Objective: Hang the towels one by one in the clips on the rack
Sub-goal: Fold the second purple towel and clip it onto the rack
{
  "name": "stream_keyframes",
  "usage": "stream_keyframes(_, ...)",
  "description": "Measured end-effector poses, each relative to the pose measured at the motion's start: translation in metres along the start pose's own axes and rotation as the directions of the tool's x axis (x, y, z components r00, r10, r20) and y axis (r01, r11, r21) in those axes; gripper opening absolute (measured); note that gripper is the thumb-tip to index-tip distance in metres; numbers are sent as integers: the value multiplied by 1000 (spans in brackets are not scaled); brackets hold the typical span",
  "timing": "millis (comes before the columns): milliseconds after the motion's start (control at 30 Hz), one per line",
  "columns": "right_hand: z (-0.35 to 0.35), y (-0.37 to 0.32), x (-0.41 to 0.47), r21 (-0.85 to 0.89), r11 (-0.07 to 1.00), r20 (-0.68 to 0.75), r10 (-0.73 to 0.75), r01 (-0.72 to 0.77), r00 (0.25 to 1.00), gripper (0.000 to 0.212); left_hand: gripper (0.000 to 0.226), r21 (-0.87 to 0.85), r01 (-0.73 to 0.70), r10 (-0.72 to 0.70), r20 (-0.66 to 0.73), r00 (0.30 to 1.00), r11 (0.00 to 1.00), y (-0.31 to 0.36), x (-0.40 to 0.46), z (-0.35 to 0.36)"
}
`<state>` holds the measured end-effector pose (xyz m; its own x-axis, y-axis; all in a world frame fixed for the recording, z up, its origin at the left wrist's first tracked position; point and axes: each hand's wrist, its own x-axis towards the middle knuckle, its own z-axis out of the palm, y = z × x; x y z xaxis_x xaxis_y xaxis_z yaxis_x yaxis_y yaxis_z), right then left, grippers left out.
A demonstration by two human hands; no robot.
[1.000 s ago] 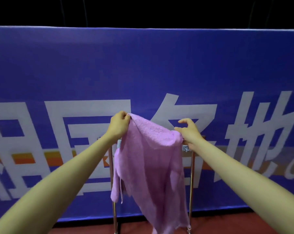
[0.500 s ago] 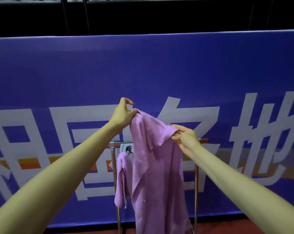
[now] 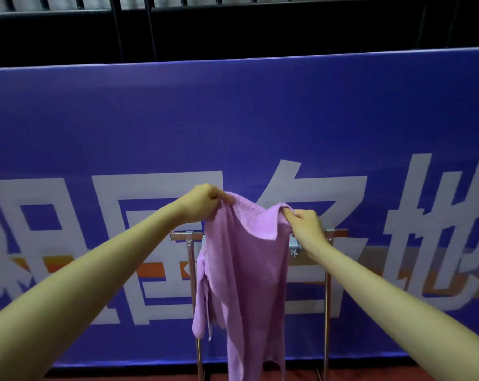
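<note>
Towel (image 3: 246,259): stretched between both hands, above the rack (image 3: 335,232)
Left hand (image 3: 202,203): pinching one top corner
Right hand (image 3: 305,225): pinching the other

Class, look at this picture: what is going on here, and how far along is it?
A person is hanging towels on a metal rack in front of a blue banner. The left hand and right hand each pinch the top edge of a purple towel, holding it above the top bar; it is not yet clipped. A second purple towel hangs behind it. A clip shows under the right hand.
</note>
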<state>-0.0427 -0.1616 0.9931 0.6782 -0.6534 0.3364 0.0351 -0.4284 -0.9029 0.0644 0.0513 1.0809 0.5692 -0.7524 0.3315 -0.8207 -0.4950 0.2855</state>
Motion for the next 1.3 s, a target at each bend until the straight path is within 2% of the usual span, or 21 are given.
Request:
stream_keyframes(67,-1,-2,0,-13,1000,-18,-13,13,1000,41,54,110,-67,59,69,996,992,-4,-2,2)
stream_keyframes(133,-1,-4,-1,34,999,-15,-34,35,999,34,55,289,-219,179,159,971,932,-9,-7,2)
stream_keyframes(267,-4,-8,-3,160,986,29,-53,47,998,21,45,519,-478,383,286,878,708,-24,-12,-4)
stream_keyframes(367,-7,-6,0,191,982,47,5,-14,999,26,33,629,-565,440,363,821,535,-28,-13,-6)
stream_keyframes(433,-7,-3,3,166,985,61,27,-37,998,20,16,656,-581,489,349,799,482,-30,-13,-5)
stream_keyframes(500,-6,0,4,147,988,72,39,-49,997,14,2,642,-581,533,301,791,501,-30,-12,-3)
stream_keyframes(633,-4,0,3,185,979,77,71,-84,994,25,25,622,-539,589,150,794,568,-20,-10,0)
stream_keyframes(733,-5,0,4,169,977,95,113,-128,989,32,45,611,-450,568,0,823,651,-17,-5,1)
stream_keyframes(800,-6,-1,3,225,953,120,179,-202,977,36,54,595,-402,533,-54,844,696,-16,-4,0)
stream_keyframes(900,-5,-4,-2,388,864,188,268,-322,945,21,56,560,-362,478,-70,876,745,-15,-3,-2)
stream_keyframes(967,-3,-4,-4,421,831,242,283,-363,928,17,52,522,-354,452,-68,890,776,-15,-2,-2)
stream_keyframes(1167,2,2,-8,297,903,368,191,-309,910,26,47,503,-344,400,-5,916,793,-14,-2,-4)
stream_keyframes(1300,9,2,-7,280,917,399,159,-285,903,16,45,513,-351,406,3,914,784,-17,-4,-8)
